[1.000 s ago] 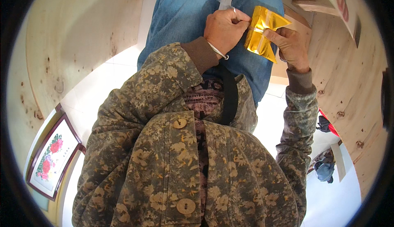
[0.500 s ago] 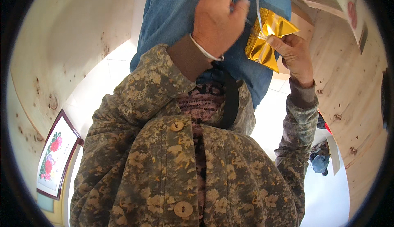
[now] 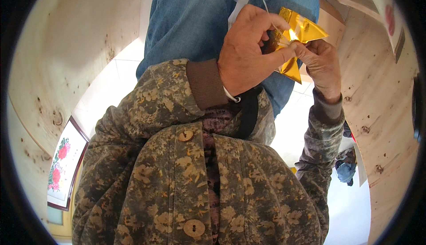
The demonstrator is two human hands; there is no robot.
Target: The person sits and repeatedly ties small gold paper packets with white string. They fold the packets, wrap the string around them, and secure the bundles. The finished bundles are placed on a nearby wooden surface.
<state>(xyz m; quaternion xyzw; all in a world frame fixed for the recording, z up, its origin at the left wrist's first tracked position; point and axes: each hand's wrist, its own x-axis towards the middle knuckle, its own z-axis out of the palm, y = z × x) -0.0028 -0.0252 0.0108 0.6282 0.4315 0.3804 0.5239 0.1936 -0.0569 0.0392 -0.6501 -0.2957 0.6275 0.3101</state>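
Note:
Above my lap, a shiny gold foil bag (image 3: 306,28) is gathered tight at its middle and flares out to both sides. My right hand (image 3: 323,65) pinches the gathered part between thumb and fingers. From the left, my left hand (image 3: 248,52) reaches to the same spot, its thumb tip meeting the right thumb. A thin whitish tie strip (image 3: 266,6) runs up from the gathered middle, past the left index finger, to a blurred free end. The left fingers are curled in at the tie, and what exactly they grip there is partly hidden.
Blue jeans (image 3: 191,27) cover my legs beneath the hands. Pale wooden panels stand at the left (image 3: 80,32) and right (image 3: 368,107). A framed flower picture (image 3: 66,165) is at the lower left. Some dark and blue cloth (image 3: 346,167) shows at the lower right.
My left hand has moved down and right onto the gathered middle of the bag. The strip's free end has swung left. My right hand keeps its pinch.

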